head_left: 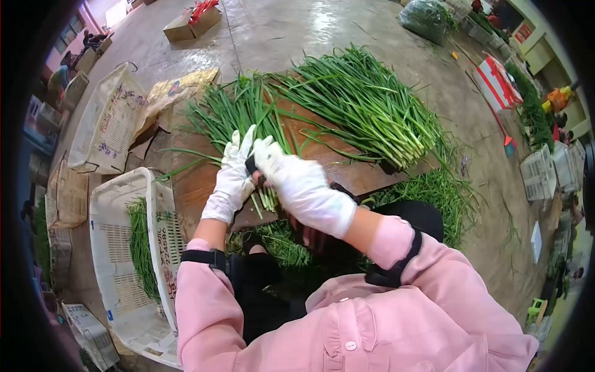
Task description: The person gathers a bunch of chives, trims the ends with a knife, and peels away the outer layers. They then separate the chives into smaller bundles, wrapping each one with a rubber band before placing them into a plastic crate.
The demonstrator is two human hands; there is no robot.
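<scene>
On the brown board (334,177) in front of me lies a bunch of garlic chives (238,108), leaves pointing away and pale stem ends (268,199) toward me. My left hand (232,177), in a white glove, wraps the bunch from its left side near the stems. My right hand (304,186), also gloved in white, closes over the bunch from the right, fingers against the left hand. A small dark piece (250,164) shows between the hands; what it is I cannot tell. A larger pile of chives (365,105) lies to the right on the board.
Cut green scraps (434,204) cover the floor below the board. A white plastic crate (99,248) with some chives stands at my left, another white crate (108,124) beyond it. A cardboard box (192,25) sits farther off, and a red-and-white box (498,82) at right.
</scene>
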